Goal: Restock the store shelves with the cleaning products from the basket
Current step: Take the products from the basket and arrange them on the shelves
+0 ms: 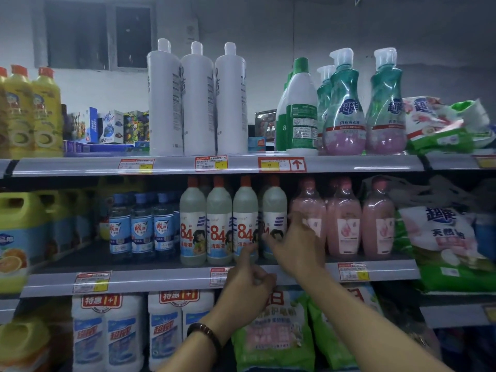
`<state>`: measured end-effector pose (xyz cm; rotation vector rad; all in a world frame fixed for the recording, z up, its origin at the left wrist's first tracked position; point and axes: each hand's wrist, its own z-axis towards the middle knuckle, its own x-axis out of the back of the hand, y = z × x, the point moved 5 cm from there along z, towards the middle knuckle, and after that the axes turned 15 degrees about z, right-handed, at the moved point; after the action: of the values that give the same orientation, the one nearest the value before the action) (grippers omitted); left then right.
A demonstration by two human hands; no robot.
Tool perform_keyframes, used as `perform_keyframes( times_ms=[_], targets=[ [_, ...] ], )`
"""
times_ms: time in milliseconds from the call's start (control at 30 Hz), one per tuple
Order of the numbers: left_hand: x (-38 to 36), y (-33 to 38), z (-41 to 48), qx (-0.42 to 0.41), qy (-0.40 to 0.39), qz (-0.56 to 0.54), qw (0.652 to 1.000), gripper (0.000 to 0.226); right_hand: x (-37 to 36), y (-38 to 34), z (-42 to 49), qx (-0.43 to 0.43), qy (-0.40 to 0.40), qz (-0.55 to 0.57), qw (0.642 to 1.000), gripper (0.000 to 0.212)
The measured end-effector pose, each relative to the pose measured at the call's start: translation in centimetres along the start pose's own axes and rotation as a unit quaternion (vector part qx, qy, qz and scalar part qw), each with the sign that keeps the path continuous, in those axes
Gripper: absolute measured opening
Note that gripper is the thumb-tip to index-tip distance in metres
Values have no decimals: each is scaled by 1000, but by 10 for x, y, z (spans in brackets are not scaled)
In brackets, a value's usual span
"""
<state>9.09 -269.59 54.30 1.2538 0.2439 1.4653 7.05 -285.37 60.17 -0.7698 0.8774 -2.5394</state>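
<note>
Gripping rightmost 84 bottle (275, 208): right hand (295, 245), thumb front.

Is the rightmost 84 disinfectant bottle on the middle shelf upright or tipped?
Upright: the rightmost 84 bottle stands on the middle shelf, orange cap on top.

Dim, cool-toned light throughout; the wall at upper frame is grey and murky. Glare streaks run along the top shelf rail (375, 167), with deep shadow beneath it. The right hand (295, 245) is motion-blurred. Wide-angle bowing and smear at both side edges; focus is soft overall.
</note>
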Motion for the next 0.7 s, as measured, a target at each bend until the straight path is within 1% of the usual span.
perform_keyframes(
  times_ms=[133, 300, 433, 600, 700],
  targets=[
    [-1, -6, 2, 7, -1, 16, 1000, 75, -9, 5, 3, -45, -30, 50, 997, 63],
    [3, -15, 1, 19, -5, 26, 999, 72, -9, 15, 9, -42, -51, 91, 994, 58],
    [6, -17, 2, 30, -3, 18, 999, 68, -6, 21, 14, -50, -107, 141, 983, 49],
    [7, -19, 1, 36, -2, 12, 999, 65, -7, 28, 20, -85, -184, 230, 952, 56],
    [9, -20, -1, 38, 11, -5, 999, 63, -9, 25, 20, -88, -195, 240, 947, 56]
  ],
)
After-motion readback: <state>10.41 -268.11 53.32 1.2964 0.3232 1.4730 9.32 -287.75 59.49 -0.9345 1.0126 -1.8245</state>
